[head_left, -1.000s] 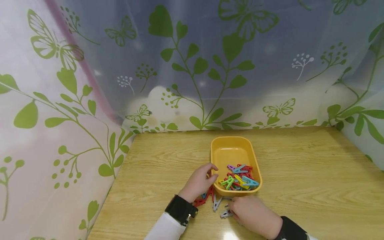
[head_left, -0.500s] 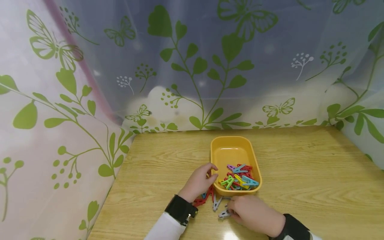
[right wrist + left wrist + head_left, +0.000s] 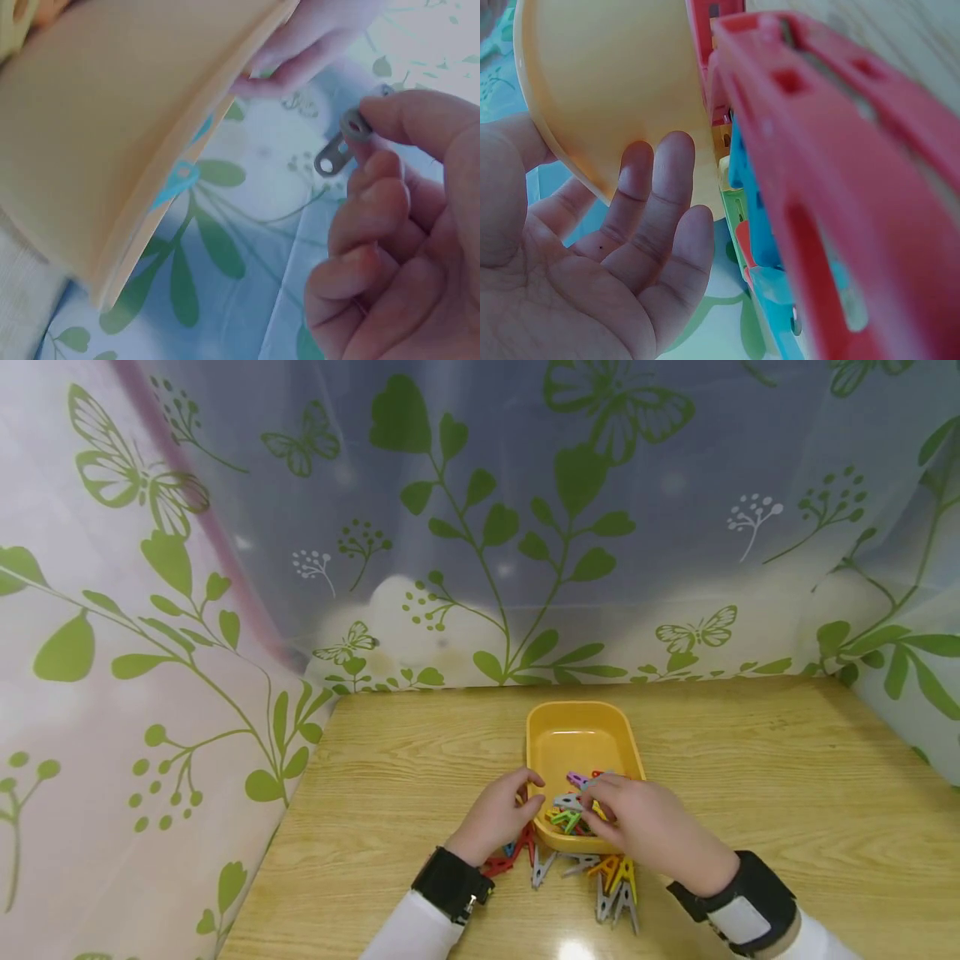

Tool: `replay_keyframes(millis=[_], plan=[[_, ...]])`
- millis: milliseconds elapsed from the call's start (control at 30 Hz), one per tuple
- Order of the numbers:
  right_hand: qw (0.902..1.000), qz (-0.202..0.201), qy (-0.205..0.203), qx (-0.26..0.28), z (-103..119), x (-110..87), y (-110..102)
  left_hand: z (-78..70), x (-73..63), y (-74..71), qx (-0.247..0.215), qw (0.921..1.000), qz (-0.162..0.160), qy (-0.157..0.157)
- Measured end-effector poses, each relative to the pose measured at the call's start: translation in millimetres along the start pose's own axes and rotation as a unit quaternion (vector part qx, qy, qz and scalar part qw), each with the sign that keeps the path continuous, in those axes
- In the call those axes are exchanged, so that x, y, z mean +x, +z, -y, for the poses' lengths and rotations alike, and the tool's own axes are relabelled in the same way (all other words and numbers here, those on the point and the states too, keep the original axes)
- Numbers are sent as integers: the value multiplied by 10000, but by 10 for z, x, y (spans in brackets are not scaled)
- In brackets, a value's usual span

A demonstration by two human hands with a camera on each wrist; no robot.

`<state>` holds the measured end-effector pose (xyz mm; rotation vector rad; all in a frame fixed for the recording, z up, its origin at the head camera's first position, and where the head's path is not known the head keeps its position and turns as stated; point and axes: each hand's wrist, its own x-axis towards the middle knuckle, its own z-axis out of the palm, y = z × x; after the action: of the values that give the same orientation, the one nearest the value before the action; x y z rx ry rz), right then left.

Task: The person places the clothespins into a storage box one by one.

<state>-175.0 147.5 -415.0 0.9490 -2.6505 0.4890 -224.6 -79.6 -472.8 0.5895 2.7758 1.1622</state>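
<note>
A yellow plastic basin [image 3: 551, 745] holds several small coloured clothespins, among them a purple one [image 3: 577, 779] and a green one [image 3: 567, 820]. My left hand [image 3: 498, 814] holds its left rim; in the left wrist view the thumb and a finger reach over the rim while other fingers lie along the outer wall [image 3: 607, 75]. Above the basin's contents, my right hand [image 3: 637, 814] pinches a grey clothespin [image 3: 567, 802] between thumb and index finger. In the right wrist view this clothespin [image 3: 336, 154] is above rim level. The hand covers part of the pile.
Loose clothespins lie on the wooden table [image 3: 405, 777] before the basin: grey ones [image 3: 604, 900], an orange one [image 3: 604, 867], a yellow one [image 3: 625, 874] and red ones [image 3: 501, 864] beside the left wrist. A patterned curtain [image 3: 465, 568] closes off the back and sides.
My right hand has picked up a grey clothespin from the table and lifted it over the basin, uncovering orange, yellow and grey clothespins. The left hand keeps its place.
</note>
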Motion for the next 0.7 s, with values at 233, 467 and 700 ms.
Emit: replay_keyframes(millis=[233, 467, 700], plan=[[9985, -78, 538, -94, -176, 152, 52, 6, -5, -6, -57, 10000, -8, 9], [9951, 114, 908, -368, -328, 201, 120, 3, -14, -3, -39, 10000, -37, 39], [9931, 222, 992, -576, -440, 205, 172, 0, -11, -7, -43, 10000, -9, -33]])
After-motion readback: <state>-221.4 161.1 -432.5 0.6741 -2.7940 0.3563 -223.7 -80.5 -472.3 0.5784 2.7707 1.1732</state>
